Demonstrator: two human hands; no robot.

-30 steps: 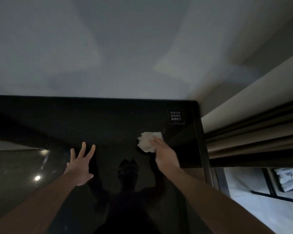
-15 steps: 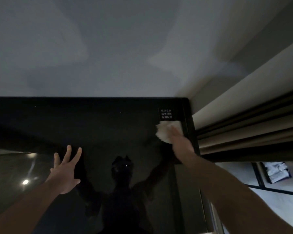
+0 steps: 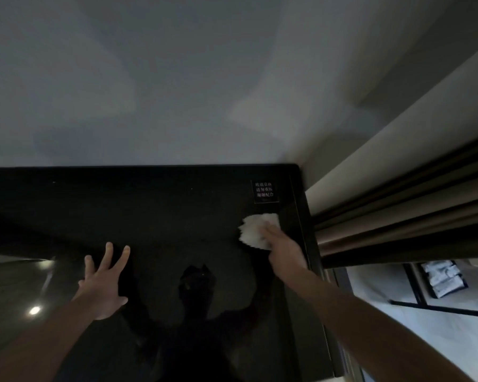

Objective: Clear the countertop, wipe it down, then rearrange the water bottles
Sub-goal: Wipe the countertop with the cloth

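Note:
The glossy black countertop [image 3: 163, 210] fills the lower half of the head view and mirrors my arms. A crumpled white tissue [image 3: 253, 228] lies near its far right corner. My right hand [image 3: 283, 248] presses down on the tissue with flat fingers. My left hand [image 3: 104, 282] rests on the dark surface left of centre, fingers spread. No water bottles are in view.
A small label with white characters [image 3: 264, 191] is stuck on the far right corner of the counter. A pale wall [image 3: 177, 92] rises behind it. Beige curtains [image 3: 398, 213] hang along the right edge, with a window and floor beyond.
My right hand slid the tissue from the middle toward the far right corner, then slightly back. My left hand stayed spread on the counter.

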